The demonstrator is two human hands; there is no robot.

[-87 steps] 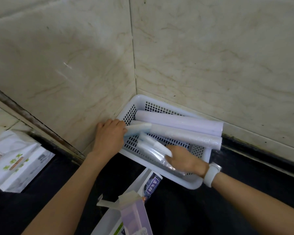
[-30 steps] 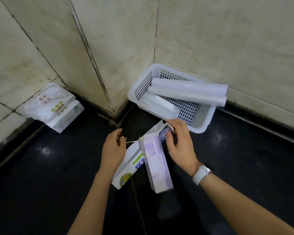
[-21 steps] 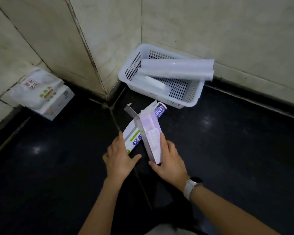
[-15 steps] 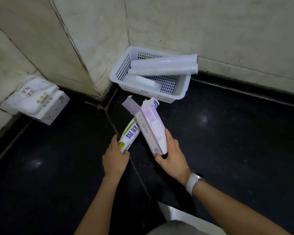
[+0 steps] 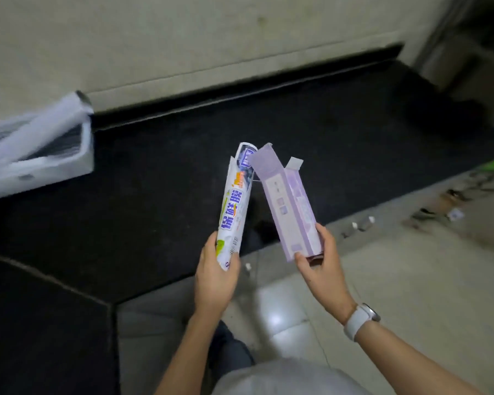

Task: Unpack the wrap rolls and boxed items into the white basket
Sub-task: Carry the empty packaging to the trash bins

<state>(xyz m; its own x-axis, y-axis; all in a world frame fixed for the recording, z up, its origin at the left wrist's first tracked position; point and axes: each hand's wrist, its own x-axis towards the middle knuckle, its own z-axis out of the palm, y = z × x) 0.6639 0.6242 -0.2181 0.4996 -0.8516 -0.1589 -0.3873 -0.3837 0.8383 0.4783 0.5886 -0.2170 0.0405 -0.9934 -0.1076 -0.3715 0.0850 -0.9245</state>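
My left hand (image 5: 216, 276) grips the lower end of a white printed wrap package (image 5: 234, 206), held up and tilted above the dark floor. My right hand (image 5: 321, 263) holds the bottom of a purple box (image 5: 290, 208) whose top flaps stand open. The two items lean toward each other at their upper ends. The white basket (image 5: 40, 163) sits blurred at the far left by the wall, with pale wrap rolls (image 5: 37, 129) lying in it.
A pale stone wall (image 5: 183, 38) runs along the back above a black skirting strip. Dark floor (image 5: 126, 209) fills the middle; light tiles (image 5: 397, 280) lie at the right. Small scattered bits lie on the tiles at the far right (image 5: 451, 206).
I have lifted both items off the floor, one in each hand. The view has swung right, so the basket has slid to the far left and the bag by the wall has left the frame.
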